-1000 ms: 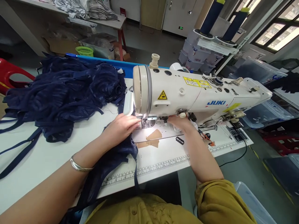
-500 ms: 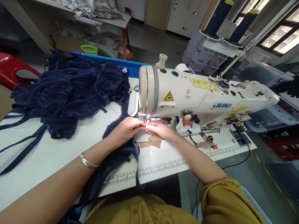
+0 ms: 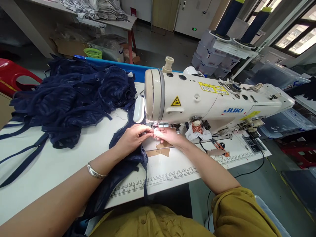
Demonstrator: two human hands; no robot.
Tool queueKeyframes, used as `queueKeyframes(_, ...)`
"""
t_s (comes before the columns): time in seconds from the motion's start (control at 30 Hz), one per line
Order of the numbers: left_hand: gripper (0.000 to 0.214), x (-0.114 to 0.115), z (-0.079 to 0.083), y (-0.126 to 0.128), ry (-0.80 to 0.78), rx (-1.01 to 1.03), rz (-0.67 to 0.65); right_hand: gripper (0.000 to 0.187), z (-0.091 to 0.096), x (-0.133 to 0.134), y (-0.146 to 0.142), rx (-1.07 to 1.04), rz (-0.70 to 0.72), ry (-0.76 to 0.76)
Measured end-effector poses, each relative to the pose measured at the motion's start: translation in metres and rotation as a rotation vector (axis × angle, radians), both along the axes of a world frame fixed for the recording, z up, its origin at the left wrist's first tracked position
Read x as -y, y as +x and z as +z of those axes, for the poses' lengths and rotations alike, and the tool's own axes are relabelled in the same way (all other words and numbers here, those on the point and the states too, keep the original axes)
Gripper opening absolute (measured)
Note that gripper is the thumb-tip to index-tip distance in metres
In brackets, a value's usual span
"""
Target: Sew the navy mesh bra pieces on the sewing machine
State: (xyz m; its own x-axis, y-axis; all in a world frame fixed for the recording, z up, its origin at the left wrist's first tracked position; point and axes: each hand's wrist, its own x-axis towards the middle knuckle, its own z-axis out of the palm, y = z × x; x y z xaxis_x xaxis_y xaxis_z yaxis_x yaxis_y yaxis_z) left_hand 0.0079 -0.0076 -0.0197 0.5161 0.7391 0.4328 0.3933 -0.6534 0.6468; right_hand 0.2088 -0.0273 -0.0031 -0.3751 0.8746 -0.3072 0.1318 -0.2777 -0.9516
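Observation:
Just in front of the needle area of a white sewing machine (image 3: 187, 98), my two hands meet fingertip to fingertip. My left hand (image 3: 134, 135) is closed in a pinch, and what sits between its fingers is too small to make out. My right hand (image 3: 168, 135) pinches too, its thumb and forefinger pressed together at the same spot; their contents cannot be made out. Under my left wrist runs a navy garment piece (image 3: 129, 158), which lies past the machine's left end and hangs over the table's front edge with a thin strap.
A heap of navy garments (image 3: 74, 95) covers the table's left side. Orange-handled snips (image 3: 221, 147) and a pincushion (image 3: 197, 127) lie right of my hands. A ruler tape (image 3: 168, 177) runs along the front edge. Thread cones (image 3: 227, 19) stand behind; a red chair (image 3: 14, 77) is at left.
The view has shifted very slightly. My hands stay at the same spot before the needle, with only a small change in the left fingers.

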Motion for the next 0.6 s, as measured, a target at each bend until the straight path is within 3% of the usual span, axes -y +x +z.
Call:
queueKeyframes(0.17,0.030,-0.0009,0.0003,0.0005,-0.001,-0.026,-0.007,0.018,0.0003,-0.0008,-0.0027,0.047,0.011,0.031)
queueKeyframes(0.43,0.026,-0.0014,-0.0004,0.0018,0.193,-0.134,-0.010,0.016,0.0003,0.0013,-0.0040,0.070,0.015,0.074)
queueKeyframes(0.6,0.025,-0.0017,-0.0010,0.0037,0.220,-0.208,0.009,0.021,-0.0081,-0.0035,-0.0011,0.291,0.004,0.219)
